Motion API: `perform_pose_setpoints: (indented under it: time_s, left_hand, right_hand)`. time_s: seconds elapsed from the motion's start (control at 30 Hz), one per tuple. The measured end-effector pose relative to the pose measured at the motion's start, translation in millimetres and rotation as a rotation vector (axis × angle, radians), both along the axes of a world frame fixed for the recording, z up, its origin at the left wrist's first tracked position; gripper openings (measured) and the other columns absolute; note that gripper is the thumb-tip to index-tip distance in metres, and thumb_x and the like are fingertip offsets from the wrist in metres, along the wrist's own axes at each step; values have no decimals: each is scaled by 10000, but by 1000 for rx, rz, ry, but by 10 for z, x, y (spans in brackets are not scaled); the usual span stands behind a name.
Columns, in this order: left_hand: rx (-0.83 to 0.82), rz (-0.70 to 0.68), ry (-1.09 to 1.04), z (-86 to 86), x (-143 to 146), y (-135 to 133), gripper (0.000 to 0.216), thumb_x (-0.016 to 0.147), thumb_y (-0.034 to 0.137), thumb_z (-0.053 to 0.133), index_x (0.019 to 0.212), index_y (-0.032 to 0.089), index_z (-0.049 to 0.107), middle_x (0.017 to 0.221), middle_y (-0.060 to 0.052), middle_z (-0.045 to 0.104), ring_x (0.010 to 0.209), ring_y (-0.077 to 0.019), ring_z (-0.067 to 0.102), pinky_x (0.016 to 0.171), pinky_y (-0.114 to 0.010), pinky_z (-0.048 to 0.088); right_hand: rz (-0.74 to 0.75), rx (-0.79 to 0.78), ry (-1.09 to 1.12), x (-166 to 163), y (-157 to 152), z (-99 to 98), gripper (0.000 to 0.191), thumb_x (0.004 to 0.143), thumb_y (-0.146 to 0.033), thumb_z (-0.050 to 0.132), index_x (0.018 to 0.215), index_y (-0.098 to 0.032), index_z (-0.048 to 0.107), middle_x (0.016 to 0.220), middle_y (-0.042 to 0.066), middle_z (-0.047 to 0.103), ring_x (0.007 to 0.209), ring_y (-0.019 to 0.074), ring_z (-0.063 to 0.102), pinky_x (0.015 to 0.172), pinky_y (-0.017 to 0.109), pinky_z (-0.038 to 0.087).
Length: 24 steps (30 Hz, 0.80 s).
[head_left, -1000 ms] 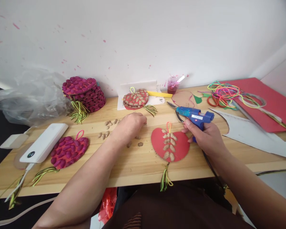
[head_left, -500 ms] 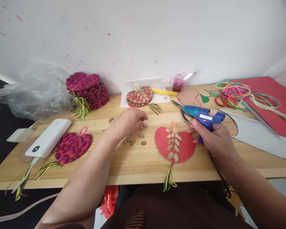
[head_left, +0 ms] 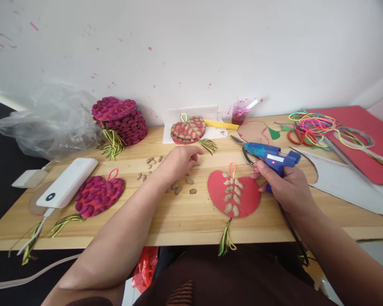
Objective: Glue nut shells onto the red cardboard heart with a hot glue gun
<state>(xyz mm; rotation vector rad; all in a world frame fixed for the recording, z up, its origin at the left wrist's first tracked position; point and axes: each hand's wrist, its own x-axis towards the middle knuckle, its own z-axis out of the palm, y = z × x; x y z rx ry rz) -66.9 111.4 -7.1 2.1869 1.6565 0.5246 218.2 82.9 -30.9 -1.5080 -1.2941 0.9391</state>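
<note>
My right hand (head_left: pixel 285 185) grips a blue hot glue gun (head_left: pixel 271 155), its nozzle pointing left and its red light lit. Below and left of the gun lies a red heart-shaped card (head_left: pixel 215 193), with peanuts (head_left: pixel 229 198) in two slanting columns, an orange loop on top and a yellow-green tassel below. My left hand (head_left: pixel 181 163) is low over loose peanuts (head_left: pixel 178 190) on the wooden table, its fingers bent together. What its fingertips hold, if anything, is hidden. More peanuts (head_left: pixel 143 176) are scattered left of that wrist.
Behind are peanut-covered hearts (head_left: pixel 188 129), a stack of magenta hearts (head_left: pixel 119 119) and a cup of red liquid (head_left: pixel 239 115). A magenta heart (head_left: pixel 99 195) and a power bank (head_left: pixel 67 182) lie left. Right are colored cords (head_left: pixel 315 123), scissors (head_left: pixel 295 137) and red card (head_left: pixel 364 136).
My left hand stays over the peanuts, its fingers shifting slightly right. A peanut that showed below its fingertips is no longer visible there. The glue gun and red heart stay put.
</note>
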Motion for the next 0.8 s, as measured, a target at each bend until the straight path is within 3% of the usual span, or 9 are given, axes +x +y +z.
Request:
perform_pose_setpoints:
  time_s: [0.2, 0.43, 0.63, 0.8]
  left_hand:
    - [81, 146, -61, 99, -95, -23, 262, 895, 172, 595, 1112, 208, 738, 944, -33, 793, 863, -188, 720, 861, -316, 530]
    - [-2, 108, 28, 58, 58, -52, 134, 835, 218, 718, 962, 199, 756, 846, -40, 773, 766, -189, 692, 776, -302, 531]
    - [-15, 41, 92, 12, 120, -22, 80, 822, 163, 713, 863, 177, 781, 919, -83, 764, 887, -227, 687, 857, -325, 520]
    - [-36, 57, 70, -33, 131, 5, 136, 811, 122, 678, 863, 180, 789, 940, -78, 766, 905, -223, 694, 856, -311, 526]
  right_hand:
    - [2, 14, 6, 5, 0, 7, 323, 788, -502, 765, 888, -195, 757, 771, 67, 757, 698, 245, 743, 414, 260, 578]
    - [-2, -9, -4, 17, 10, 2, 343, 772, -522, 777, 898, -203, 761, 763, 64, 761, 671, 237, 731, 432, 276, 593]
    - [-55, -42, -49, 9, 17, 30, 304, 767, -450, 793, 886, -171, 767, 777, 95, 773, 643, 231, 719, 450, 274, 602]
    - [-38, -21, -89, -12, 17, 60, 239, 756, -454, 790, 830, -229, 752, 766, 92, 761, 620, 243, 712, 442, 313, 596]
